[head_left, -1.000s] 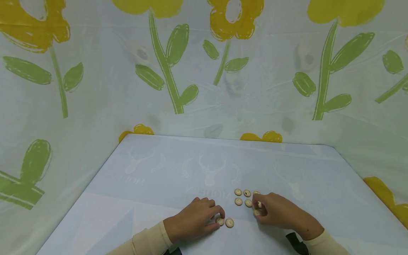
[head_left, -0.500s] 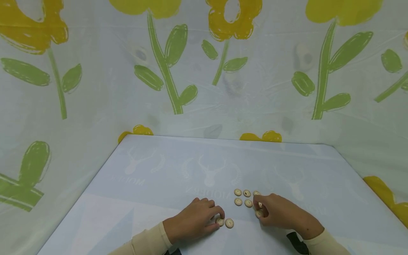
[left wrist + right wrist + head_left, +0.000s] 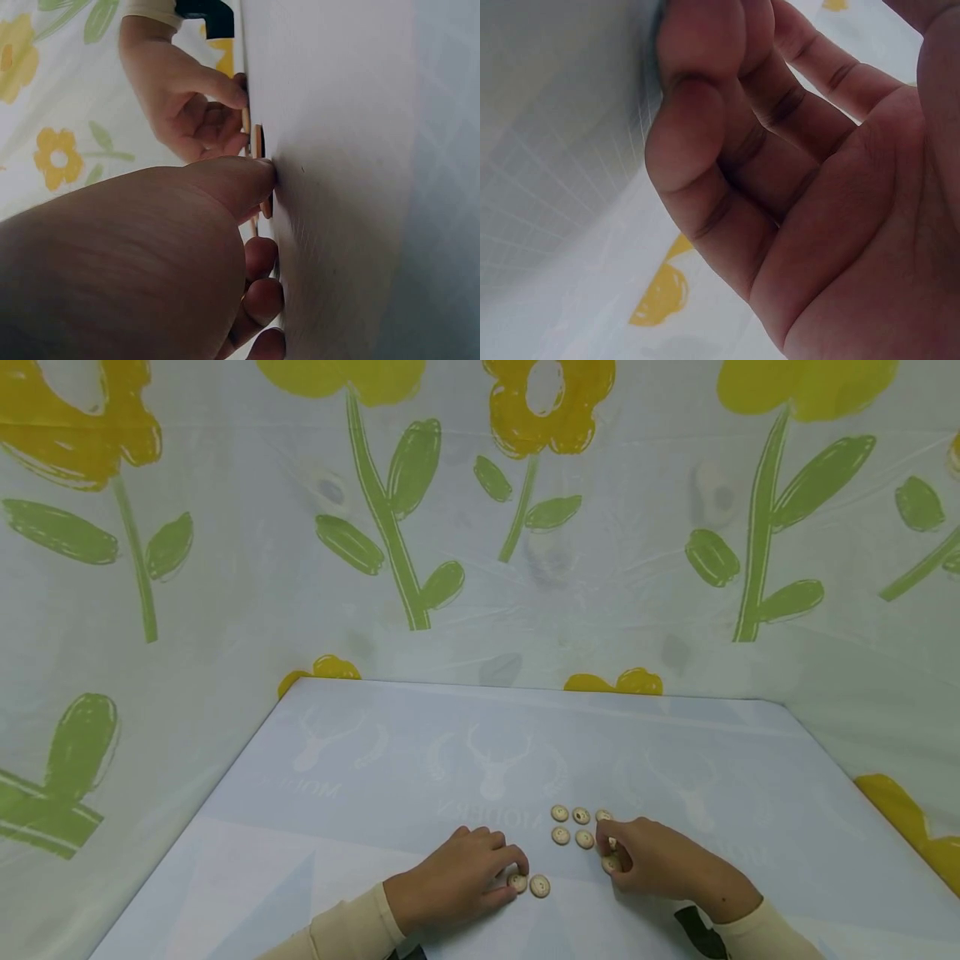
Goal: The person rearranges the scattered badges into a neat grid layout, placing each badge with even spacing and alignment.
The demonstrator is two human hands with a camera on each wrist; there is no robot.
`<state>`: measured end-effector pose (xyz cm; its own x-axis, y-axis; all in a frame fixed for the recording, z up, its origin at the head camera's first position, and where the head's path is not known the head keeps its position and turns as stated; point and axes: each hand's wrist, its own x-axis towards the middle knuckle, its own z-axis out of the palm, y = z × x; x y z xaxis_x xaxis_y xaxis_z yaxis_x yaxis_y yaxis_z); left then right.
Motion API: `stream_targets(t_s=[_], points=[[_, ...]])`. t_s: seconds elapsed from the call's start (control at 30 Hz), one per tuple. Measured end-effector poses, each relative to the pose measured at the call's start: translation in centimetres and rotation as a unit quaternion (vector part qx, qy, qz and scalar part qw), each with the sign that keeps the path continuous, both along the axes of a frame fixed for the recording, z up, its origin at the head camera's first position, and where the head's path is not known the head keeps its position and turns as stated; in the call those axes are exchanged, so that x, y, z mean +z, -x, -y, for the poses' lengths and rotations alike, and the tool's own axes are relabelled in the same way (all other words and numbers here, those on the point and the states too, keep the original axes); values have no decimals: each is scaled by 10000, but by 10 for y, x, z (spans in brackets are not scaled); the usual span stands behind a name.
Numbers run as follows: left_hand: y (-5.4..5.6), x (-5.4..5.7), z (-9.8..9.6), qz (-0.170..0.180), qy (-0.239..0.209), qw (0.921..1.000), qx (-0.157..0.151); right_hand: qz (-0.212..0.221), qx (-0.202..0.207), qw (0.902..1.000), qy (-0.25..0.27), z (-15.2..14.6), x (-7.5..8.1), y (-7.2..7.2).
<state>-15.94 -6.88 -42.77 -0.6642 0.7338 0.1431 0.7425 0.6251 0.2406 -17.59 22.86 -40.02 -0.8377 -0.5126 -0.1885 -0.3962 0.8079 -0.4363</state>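
Note:
In the head view my left hand [image 3: 468,872] rests low on the table, its thumb and index finger pinching a round wooden button [image 3: 517,882]. A second loose button [image 3: 540,886] lies just right of those fingertips. My right hand [image 3: 660,864] is bent over another wooden button [image 3: 611,864], gripping it by the edge between thumb and fingers. Beyond it, several like buttons [image 3: 584,838] lie flat in two short rows; the right fingers partly cover the nearer row's right end. In the right wrist view curled fingers [image 3: 697,135] meet the table, and no button shows there.
The pale printed table [image 3: 405,735] spreads beyond and to both sides of the hands. A white curtain [image 3: 247,527] with yellow flowers and green leaves hangs behind its far edge. Dark straps [image 3: 701,933] sit at the wrists.
Over the second, my right hand has shifted very slightly right with its button. My left hand and the loose buttons have stayed in place.

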Motion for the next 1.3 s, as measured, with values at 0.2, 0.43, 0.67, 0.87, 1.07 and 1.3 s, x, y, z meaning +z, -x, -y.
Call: stream_targets(t_s=[0.2,0.43,0.67,0.87,1.07,1.3], points=[[0,-1,0,-19,-13,10000,-10,11,17,10000,27,0,0,0],[0,0,0,-62,-33,10000,-18,9,-27,10000,-23,0,-1,0],[0,-1,1,-102,-73,9999,-56,67,-54,10000,-24,-1,-2,1],[0,-1,1,-39,-25,10000,-34,63,103,9997,204,-2,0,2],[0,0,0,2,13,10000,-3,-184,59,9993,316,4,3,1],[0,-1,0,6,54,10000,21,-316,-163,9991,240,17,6,-1]])
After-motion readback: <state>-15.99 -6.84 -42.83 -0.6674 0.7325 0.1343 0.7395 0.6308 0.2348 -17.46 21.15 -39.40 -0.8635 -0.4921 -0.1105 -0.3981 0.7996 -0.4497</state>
